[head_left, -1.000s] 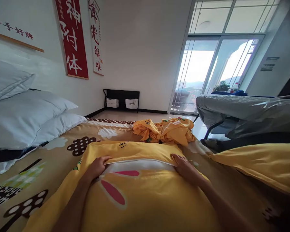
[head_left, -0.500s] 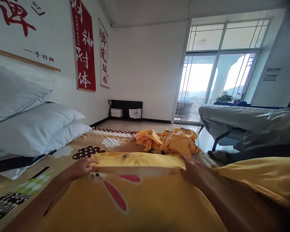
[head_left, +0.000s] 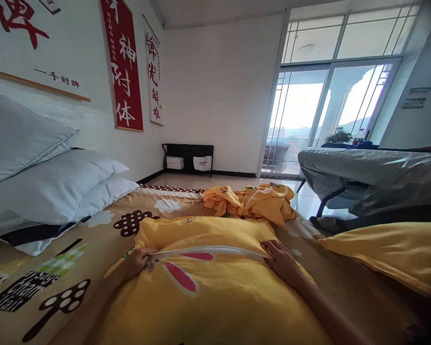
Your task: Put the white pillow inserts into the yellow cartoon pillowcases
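Observation:
A plump yellow pillowcase [head_left: 215, 306] with a pink-eared rabbit print lies before me on the bed. A pale strip runs across it along the edge of a fold or opening; whether this is white lining or a pillow inside, I cannot tell. At the left end of that edge, my left hand [head_left: 138, 262] is closed on the cloth with curled fingers. My right hand [head_left: 280, 261] grips the right end, its fingers over the fabric and its thumb lower down. Beyond the fold, the far part of the case spreads out on the sheet.
Crumpled orange-yellow cloth [head_left: 251, 201] lies at the bed's far edge. White pillows [head_left: 53, 187] are stacked at the left. Another yellow cushion or cloth [head_left: 391, 251] is at the right. Beyond it stands a plastic-covered table [head_left: 373, 165]. A patterned sheet [head_left: 104, 239] covers the bed.
Both hands have come lower and slightly closer together, with the edge they hold. The far part of the pillowcase now lies flatter and shows more. The view has shifted slightly.

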Tool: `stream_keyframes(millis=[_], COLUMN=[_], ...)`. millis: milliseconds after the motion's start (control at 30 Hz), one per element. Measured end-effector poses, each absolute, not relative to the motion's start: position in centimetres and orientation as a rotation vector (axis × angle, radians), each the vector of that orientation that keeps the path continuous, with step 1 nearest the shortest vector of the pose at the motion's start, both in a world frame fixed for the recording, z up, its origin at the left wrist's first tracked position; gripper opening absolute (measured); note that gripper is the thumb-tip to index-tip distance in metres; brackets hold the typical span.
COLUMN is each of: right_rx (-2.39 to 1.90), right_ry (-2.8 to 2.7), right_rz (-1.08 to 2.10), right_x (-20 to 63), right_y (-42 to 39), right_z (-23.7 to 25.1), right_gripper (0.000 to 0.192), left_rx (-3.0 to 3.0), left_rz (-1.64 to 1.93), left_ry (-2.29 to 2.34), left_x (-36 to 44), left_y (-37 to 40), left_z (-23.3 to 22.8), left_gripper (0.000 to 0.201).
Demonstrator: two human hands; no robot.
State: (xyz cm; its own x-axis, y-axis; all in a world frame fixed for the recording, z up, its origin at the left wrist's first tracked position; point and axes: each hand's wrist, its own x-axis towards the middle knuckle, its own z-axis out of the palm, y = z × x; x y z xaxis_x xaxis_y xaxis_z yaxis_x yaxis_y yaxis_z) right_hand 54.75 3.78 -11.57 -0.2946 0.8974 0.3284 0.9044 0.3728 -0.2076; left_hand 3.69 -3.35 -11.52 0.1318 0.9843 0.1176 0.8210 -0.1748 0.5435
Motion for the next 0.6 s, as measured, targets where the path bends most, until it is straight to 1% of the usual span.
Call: stream_keyframes(millis=[100,200,300,400,467,533,600], right_rx=[-1.6,-1.625,-1.679,-1.73,-1.723,-1.683,-1.652], right_ry=[-2.25,-2.28,-2.327,-2.33,-2.323,-2.325,-2.328], right_rz=[0.078,0.258,0.389,0.368,0.33,0.321,0.331], right_x=[55.7,56.3,56.4,56.2,56.2,56.3,56.5], right_y=[4.0,4.1,4.3,4.6,4.9,5.1,5.3], right_z=[-11.5,-11.5,-11.4,-11.7,-12.1,-12.5,-12.5], right_gripper=[0.051,0.07,0.084,0.086,0.086,0.087,0.088], left_rx=[2.082,2.241,2.318,2.214,2.157,2.137,2.122], left_rz=[0.485,0.529,0.619,0.537,0.565,0.641,0.696], left_ry=[1.732,1.731,1.761,1.835,1.882,1.902,1.917], left_x=[2.6,1.8,1.5,1.6,1.8,2.1,2.3], left_y=[-2.8,-2.2,-2.0,-2.6,-3.2,-3.7,-4.0], left_z=[-8.1,-6.5,-8.8,-13.3,-15.5,-16.2,-15.3], left_gripper=[0.047,0.052,0.056,0.058,0.059,0.057,0.053])
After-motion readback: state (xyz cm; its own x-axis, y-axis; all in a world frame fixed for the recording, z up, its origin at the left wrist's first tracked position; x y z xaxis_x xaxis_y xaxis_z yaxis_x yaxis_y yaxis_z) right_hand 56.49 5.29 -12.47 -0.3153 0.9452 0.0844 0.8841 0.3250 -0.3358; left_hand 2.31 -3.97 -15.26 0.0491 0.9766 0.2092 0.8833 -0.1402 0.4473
